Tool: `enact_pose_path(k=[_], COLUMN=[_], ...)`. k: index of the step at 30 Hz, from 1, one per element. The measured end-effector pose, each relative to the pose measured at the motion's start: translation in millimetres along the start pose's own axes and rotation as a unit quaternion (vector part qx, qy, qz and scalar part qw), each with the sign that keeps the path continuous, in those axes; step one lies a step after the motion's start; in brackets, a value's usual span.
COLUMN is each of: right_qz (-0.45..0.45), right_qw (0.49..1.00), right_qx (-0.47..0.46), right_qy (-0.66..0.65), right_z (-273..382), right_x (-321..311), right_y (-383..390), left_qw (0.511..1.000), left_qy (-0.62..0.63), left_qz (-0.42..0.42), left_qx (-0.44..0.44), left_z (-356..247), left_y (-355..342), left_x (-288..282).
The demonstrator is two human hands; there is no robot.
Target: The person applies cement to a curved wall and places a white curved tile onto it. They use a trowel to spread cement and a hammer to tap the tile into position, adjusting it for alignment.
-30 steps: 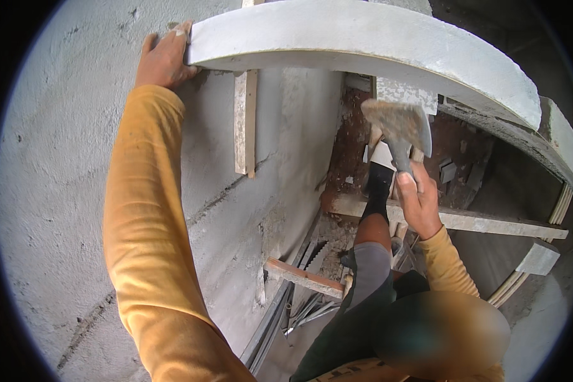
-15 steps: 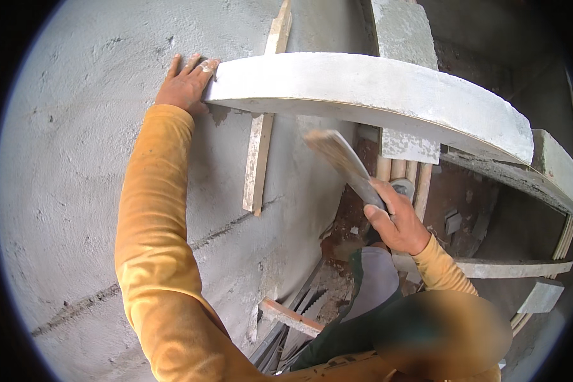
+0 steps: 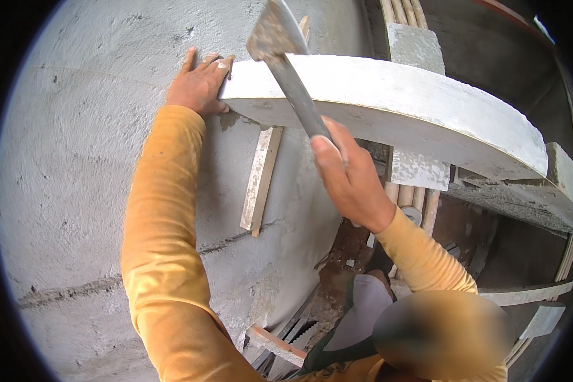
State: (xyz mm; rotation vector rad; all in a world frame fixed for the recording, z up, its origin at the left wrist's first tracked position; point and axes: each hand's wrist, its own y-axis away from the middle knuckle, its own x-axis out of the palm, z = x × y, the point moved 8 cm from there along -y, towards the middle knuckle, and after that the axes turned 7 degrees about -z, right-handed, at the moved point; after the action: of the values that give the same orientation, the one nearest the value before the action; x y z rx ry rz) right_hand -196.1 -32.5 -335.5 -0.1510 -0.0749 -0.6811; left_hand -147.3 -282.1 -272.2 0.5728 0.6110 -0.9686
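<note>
A long white curved board (image 3: 388, 89) runs from the wall toward the right, its top edge rough. My left hand (image 3: 200, 83) holds its left end, thumb at the lower corner and one finger at the upper; the other fingers spread over the grey wall (image 3: 76, 159). Beside that fingertip shows a small dark nail-like piece (image 3: 230, 68). In my right hand (image 3: 353, 175) is a hatchet-like tool (image 3: 293, 86), gripped by its grey handle. Its broad, rusty head is raised in front of the board's left part, blurred by motion.
Under the board, a wooden batten (image 3: 261, 181) lies against the wall. Pale blocks (image 3: 417, 48) and upright poles (image 3: 428, 213) stand behind the board. Lower down are an orange-edged wooden strip (image 3: 277, 344), rubble and a narrow curved strip (image 3: 522, 293) at right.
My right hand has swung the tool up and left, from below the board to across its front. My left hand stays at the board's end. The whole view has shifted slightly.
</note>
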Motion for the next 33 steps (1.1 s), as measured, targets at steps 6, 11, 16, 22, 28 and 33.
enact_pose_path(k=[6, 11, 16, 22, 28, 33], right_qz=[-0.028, 0.001, -0.073, -0.040, -0.054, -0.073], right_qw=[0.999, 1.000, 0.995, 0.997, 0.995, 0.991], right_qx=[-0.031, 0.001, -0.053, -0.058, -0.084, -0.112], right_qy=[-0.023, 0.031, -0.051, 0.028, -0.031, 0.012], right_z=[3.0, -4.3, 12.4, 8.6, 17.6, 23.9], right_x=[29.9, 38.3, 20.5, 34.2, 23.7, 33.1], right_y=[-25.9, -36.7, -23.6, -32.2, -21.4, -32.5], left_qw=[0.999, 1.000, 0.996, 0.998, 0.997, 0.997], left_qy=[0.014, 0.006, 0.039, 0.018, 0.020, 0.029], left_qz=[-0.029, -0.029, -0.083, -0.058, -0.073, -0.074], left_qx=[0.009, 0.009, 0.016, 0.009, 0.010, 0.012], left_z=[0.9, 1.7, 1.0, 1.9, 0.7, 1.8], left_y=[-0.4, -0.9, 0.8, -0.1, 0.3, 1.0], left_x=[1.7, 4.5, 2.4, 5.0, 1.3, 3.1])
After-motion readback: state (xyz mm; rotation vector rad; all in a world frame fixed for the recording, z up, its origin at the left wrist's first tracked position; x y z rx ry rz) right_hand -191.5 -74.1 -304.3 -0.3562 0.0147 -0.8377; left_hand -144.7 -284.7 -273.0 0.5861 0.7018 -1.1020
